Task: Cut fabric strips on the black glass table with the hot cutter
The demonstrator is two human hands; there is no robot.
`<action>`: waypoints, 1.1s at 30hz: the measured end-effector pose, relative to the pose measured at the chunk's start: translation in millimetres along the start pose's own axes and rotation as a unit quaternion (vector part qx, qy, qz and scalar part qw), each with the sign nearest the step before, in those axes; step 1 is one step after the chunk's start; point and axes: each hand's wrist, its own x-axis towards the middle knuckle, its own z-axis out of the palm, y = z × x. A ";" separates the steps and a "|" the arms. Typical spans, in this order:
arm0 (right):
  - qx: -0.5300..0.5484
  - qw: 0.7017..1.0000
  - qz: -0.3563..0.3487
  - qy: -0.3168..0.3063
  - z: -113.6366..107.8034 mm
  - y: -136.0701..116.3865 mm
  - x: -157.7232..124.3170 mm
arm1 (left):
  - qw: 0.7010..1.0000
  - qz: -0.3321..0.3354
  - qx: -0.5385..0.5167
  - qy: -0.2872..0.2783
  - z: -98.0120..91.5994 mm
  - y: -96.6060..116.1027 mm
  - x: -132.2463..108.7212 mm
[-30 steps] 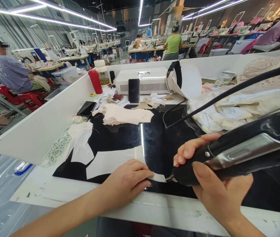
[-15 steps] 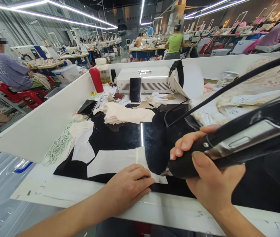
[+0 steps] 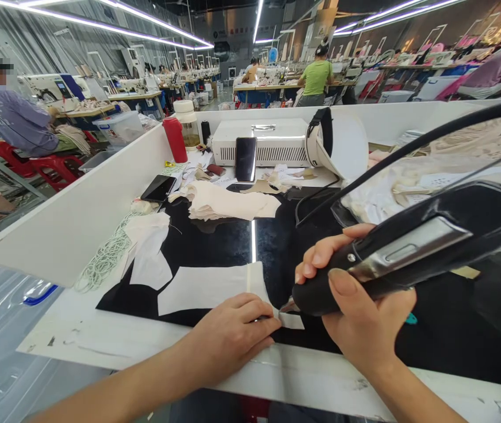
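My right hand (image 3: 360,317) is wrapped round a thick black corded hand tool (image 3: 391,258) with a silver lever along its side. The tool's small metal tip (image 3: 289,306) points left and meets the narrow right end of a white fabric piece (image 3: 210,285). A thin cream strip (image 3: 248,277) runs across this piece. My left hand (image 3: 237,329) rests on the front edge of the fabric, its fingers bent and gathered close beside the tip. The left thumb is hidden. The fabric lies flat on a black glossy sheet (image 3: 215,244).
Behind lie stacked cream fabric pieces (image 3: 228,201), a phone (image 3: 245,158), a white vented box (image 3: 261,141) and a red cup (image 3: 174,140). At left are more white pieces (image 3: 149,258) and green cord (image 3: 109,258). A low white wall (image 3: 78,205) borders the table. A black cable (image 3: 409,158) arches rightward.
My right hand and the tool have moved left, bringing the metal tip onto the fabric's narrow end near my left fingers. The left hand barely shifts. The view has moved slightly.
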 end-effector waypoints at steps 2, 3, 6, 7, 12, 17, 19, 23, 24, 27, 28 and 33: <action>-0.001 1.000 -0.001 -0.002 0.7 -0.4 0.5 | 1.000 -0.001 0.002 -0.002 -0.2 -0.1 -0.1; 0.000 1.000 -0.001 -0.003 1.3 -0.5 0.6 | 1.000 0.000 0.003 -0.002 -0.2 -0.2 -0.2; 0.001 1.000 0.000 -0.006 3.8 -0.4 0.4 | 1.000 0.002 0.005 -0.001 -0.2 -0.8 -0.9; -0.001 1.000 0.000 -0.006 4.6 -0.5 0.3 | 1.000 0.001 0.005 -0.001 -0.2 -1.1 -1.1; 0.000 1.000 0.011 0.002 2.2 -2.7 1.0 | 1.000 0.000 0.007 -0.001 1.0 -2.1 -2.3; -0.004 1.000 -0.011 0.026 -8.4 -6.1 1.7 | 1.000 -0.002 0.007 0.002 2.9 -2.0 -3.3; -0.011 1.000 -0.008 0.028 -10.8 -6.4 0.8 | 1.000 -0.005 0.008 -0.001 2.7 -1.9 -3.6; -0.007 1.000 0.000 0.019 -11.1 -5.5 -1.5 | 1.000 -0.002 0.005 -0.002 0.6 -1.6 -3.4; -0.003 1.000 0.002 0.016 -10.7 -5.3 -1.7 | 1.000 -0.001 0.004 -0.001 0.1 -1.4 -3.3; 0.003 1.000 0.002 0.011 -9.3 -5.7 -1.0 | 1.000 -0.003 0.002 -0.004 -0.4 -1.3 -3.4; 0.002 1.000 0.000 0.013 -8.9 -6.1 -0.4 | 1.000 -0.004 0.003 -0.006 -0.3 -1.3 -3.5; -0.005 0.999 -0.012 0.031 -8.3 -8.4 0.9 | 1.000 -0.002 0.007 -0.009 1.4 -2.7 -4.3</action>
